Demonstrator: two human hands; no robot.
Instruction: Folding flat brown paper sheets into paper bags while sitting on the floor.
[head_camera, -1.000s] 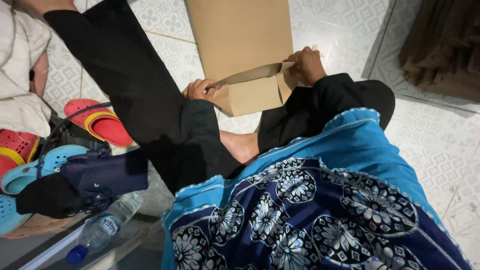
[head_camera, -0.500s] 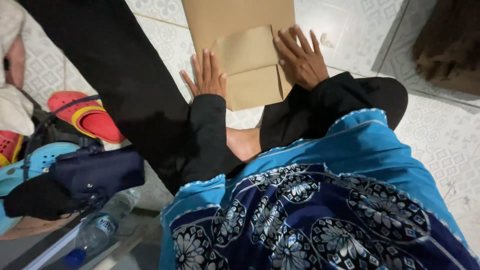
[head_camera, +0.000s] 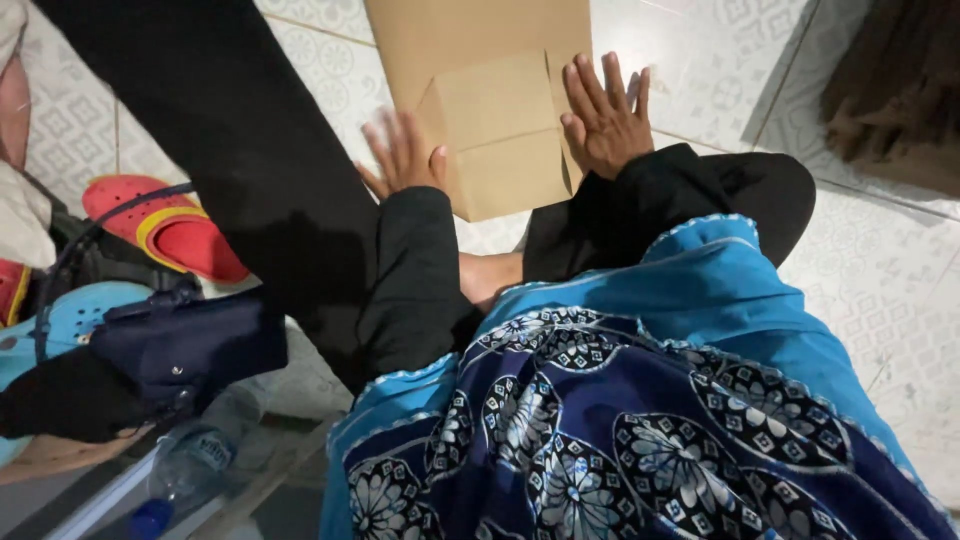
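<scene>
Flat brown cardboard box (head_camera: 480, 80) lies on the patterned tile floor (head_camera: 700, 60), far centre of view, in front of the seated person's knees. Folded flap (head_camera: 500, 140) sits on its near end. Right hand (head_camera: 605, 120) is flat on the flap's right edge — fingers spread, grip open, pressing, not clasping. Left hand (head_camera: 405, 155) is at the flap's left edge, fingers splayed, slightly blurred; thumb touches the cardboard, grip apart. Left of the scene: red sandal (head_camera: 165, 225), dark blue bag (head_camera: 180, 345), clear plastic bottle (head_camera: 190, 465) — all well apart from the box.
</scene>
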